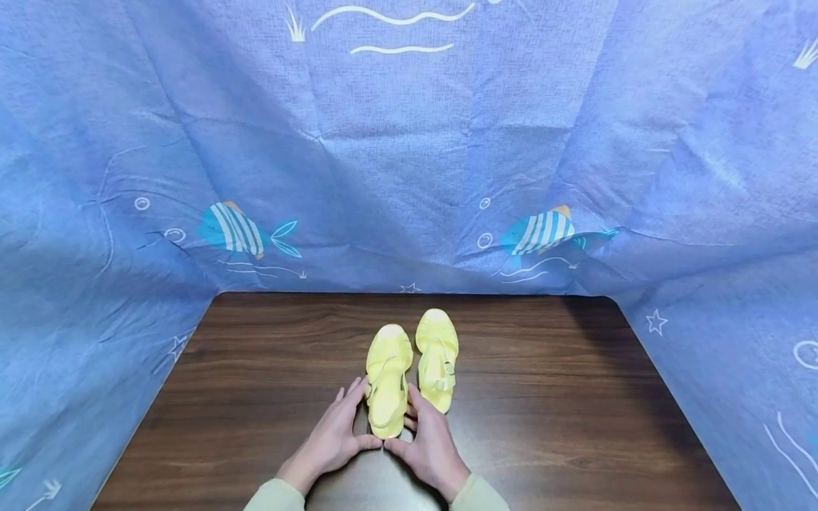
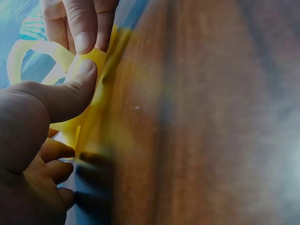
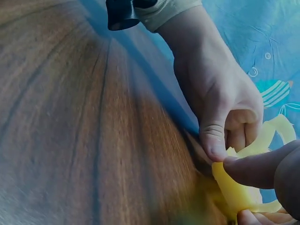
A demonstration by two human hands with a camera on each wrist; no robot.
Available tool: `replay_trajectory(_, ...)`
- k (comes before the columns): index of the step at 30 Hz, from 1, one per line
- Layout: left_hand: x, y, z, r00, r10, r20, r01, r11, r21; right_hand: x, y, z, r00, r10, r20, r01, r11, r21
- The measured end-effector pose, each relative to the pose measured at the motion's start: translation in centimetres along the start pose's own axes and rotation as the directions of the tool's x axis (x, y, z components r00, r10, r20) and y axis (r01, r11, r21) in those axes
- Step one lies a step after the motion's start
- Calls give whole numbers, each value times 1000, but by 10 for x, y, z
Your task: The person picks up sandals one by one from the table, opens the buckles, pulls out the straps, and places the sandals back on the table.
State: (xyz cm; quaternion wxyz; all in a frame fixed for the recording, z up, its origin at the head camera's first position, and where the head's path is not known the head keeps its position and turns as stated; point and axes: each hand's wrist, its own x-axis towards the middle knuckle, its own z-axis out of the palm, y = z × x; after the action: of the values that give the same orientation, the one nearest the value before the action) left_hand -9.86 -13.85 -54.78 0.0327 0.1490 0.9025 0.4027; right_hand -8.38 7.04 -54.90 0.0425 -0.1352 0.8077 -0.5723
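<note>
Yellow, round-toed, plastic-looking strappy sandal [image 1: 387, 404] sits on the dark brown wood-grain table [image 1: 543, 411], its heel gripped by left hand [image 1: 335, 434] and right hand [image 1: 431, 438], thumbs behind, fingers part-curled alongside; a matching yellow sandal [image 1: 436, 362] lies just beside.

Wrist views dim, tabletop [image 2: 201, 117] blurred, head view bright

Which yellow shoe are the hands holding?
The left sandal, nearer the person: the left hand and right hand hold its heel end. The right sandal lies farther away, not held.
</note>
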Motion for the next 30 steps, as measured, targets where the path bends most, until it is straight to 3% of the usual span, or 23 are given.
replay_trajectory(10, -22, 4, 2, 999, 40, -23, -40, 999, 18, -12, -2, 0, 998, -48, 42, 48, 999, -6)
replay_trajectory(18, -40, 8, 6, 992, 122, -1, -122, 991, 50, -29, -6, -6, 995, -8, 97, 16, 997, -81)
replay_trajectory(24, -51, 9, 10, 977, 209, -31, -204, 973, 109, -39, -9, -11, 991, -40, 127, 54, 992, -114)
replay_trajectory(30, -61, 5, 18, 943, 313, -111, -290, 938, 188, -47, -12, -15, 982, 55, 183, -43, 997, -67)
